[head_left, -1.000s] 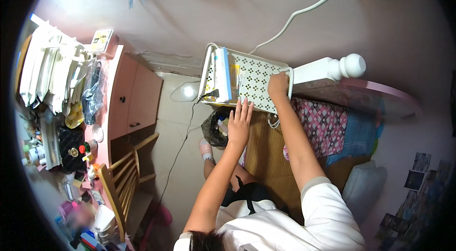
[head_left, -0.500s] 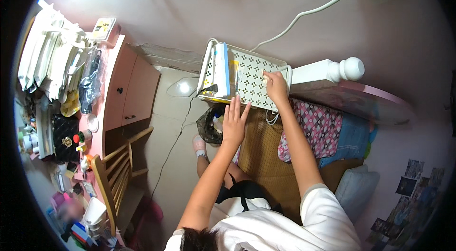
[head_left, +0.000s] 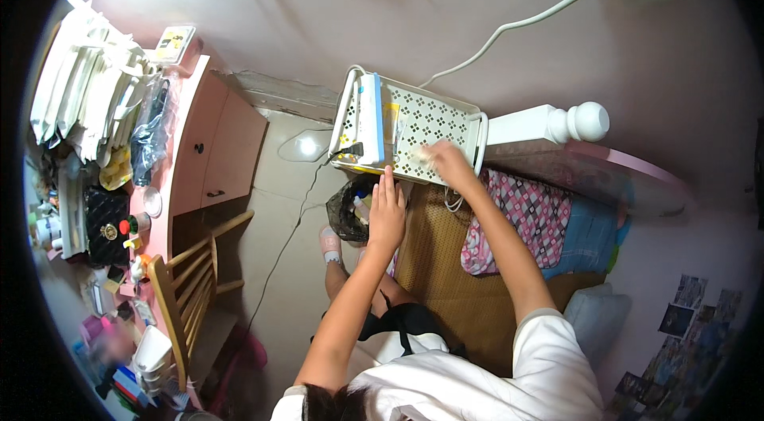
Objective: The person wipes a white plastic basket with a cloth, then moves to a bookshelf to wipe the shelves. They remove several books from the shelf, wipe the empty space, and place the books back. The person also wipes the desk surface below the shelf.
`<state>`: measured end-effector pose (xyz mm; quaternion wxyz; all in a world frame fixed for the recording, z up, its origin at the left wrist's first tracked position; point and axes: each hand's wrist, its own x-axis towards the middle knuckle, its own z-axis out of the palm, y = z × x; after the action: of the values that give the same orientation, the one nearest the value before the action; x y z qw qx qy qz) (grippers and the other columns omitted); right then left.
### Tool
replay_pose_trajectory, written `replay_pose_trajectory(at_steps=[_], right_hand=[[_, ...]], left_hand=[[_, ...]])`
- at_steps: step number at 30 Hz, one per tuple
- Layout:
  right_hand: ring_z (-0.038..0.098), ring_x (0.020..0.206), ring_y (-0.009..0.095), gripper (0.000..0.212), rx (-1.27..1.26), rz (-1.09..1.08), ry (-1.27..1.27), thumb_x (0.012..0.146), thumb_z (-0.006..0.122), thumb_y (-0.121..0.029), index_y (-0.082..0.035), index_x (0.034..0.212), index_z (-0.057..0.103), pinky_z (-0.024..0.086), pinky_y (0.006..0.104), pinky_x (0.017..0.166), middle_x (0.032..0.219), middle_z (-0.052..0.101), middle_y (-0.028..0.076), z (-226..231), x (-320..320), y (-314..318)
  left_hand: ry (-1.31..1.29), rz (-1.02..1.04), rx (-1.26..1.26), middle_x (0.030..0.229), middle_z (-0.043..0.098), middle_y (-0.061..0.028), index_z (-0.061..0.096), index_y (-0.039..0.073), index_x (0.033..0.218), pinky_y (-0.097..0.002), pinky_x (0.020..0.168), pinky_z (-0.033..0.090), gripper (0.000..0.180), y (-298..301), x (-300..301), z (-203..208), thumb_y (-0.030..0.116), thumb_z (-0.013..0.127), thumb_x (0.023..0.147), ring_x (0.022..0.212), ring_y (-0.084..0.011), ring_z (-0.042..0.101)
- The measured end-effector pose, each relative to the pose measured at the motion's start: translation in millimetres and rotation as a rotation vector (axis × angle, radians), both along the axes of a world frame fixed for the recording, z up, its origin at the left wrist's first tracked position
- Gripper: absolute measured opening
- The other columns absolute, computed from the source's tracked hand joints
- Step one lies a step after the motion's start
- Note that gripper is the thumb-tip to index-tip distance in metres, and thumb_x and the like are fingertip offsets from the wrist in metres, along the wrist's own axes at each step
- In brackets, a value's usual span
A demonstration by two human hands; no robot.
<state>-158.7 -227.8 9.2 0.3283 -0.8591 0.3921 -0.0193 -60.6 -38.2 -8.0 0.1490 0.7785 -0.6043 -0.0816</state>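
A white perforated plastic basket [head_left: 430,122] stands against the pink wall beside the bed, with a blue and white box [head_left: 369,130] and a black plug [head_left: 352,152] at its left end. My right hand [head_left: 442,160] rests on the basket's near side. It is blurred, with a small pale thing at its fingertips, and I cannot tell the grip. My left hand [head_left: 386,212] lies flat with its fingers straight, fingertips at the basket's lower edge, holding nothing.
A black bag-lined bin [head_left: 346,210] sits under the basket. A white bedpost [head_left: 557,122], a checked pink cloth [head_left: 529,218] and a woven mat [head_left: 446,278] are to the right. A pink cabinet [head_left: 215,150], a wooden chair [head_left: 187,282] and a cluttered desk are on the left. A white cord [head_left: 509,27] runs to a wall socket strip.
My right hand has slid a little left and down across the basket and is now blurred. My left hand has barely shifted.
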Motion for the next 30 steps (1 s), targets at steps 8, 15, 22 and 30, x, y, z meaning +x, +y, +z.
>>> replay_pose_trajectory(at_steps=[8,15,22,30], right_hand=[[0.060,0.082,0.033,0.012,-0.515,-0.205,0.091,0.087,0.055,-0.011,-0.002,0.085,0.064,0.047,0.0407,0.073,0.088,0.060,0.017,-16.8,17.0,-19.7],[0.056,0.090,0.030,0.027,0.080,0.200,0.116,0.079,0.053,0.003,-0.005,0.099,0.069,0.046,0.0364,0.083,0.090,0.059,0.014,8.7,-6.8,18.9],[0.056,0.100,0.031,0.025,-0.389,0.125,0.044,0.083,0.056,-0.006,-0.006,0.107,0.064,0.047,0.0385,0.086,0.107,0.057,0.013,31.6,82.7,2.8],[0.053,0.099,0.029,0.038,-0.570,0.295,0.209,0.079,0.055,-0.007,-0.015,0.116,0.062,0.048,0.0362,0.082,0.102,0.055,0.012,5.9,64.7,20.0]], left_hand=[[-0.039,-0.011,-0.014,0.148,0.018,-0.0299,0.056,-0.009,0.103,-0.0396,0.109,0.030,0.026,1.1,6.8,-3.2,0.009,0.048,0.086,0.132,-0.0346,0.035],[0.011,0.004,0.028,0.148,0.017,-0.0299,0.060,-0.006,0.094,-0.0395,0.108,0.032,0.022,3.4,3.9,1.6,0.010,0.051,0.083,0.130,-0.0341,0.037],[0.025,-0.021,-0.014,0.148,0.018,-0.0303,0.061,-0.006,0.089,-0.0412,0.106,0.033,0.019,3.4,3.9,0.6,0.008,0.053,0.081,0.127,-0.0353,0.041],[0.035,0.004,-0.017,0.150,0.017,-0.0250,0.062,-0.004,0.092,-0.0423,0.107,0.033,0.019,3.7,2.7,-4.9,0.009,0.051,0.085,0.127,-0.0355,0.040]])
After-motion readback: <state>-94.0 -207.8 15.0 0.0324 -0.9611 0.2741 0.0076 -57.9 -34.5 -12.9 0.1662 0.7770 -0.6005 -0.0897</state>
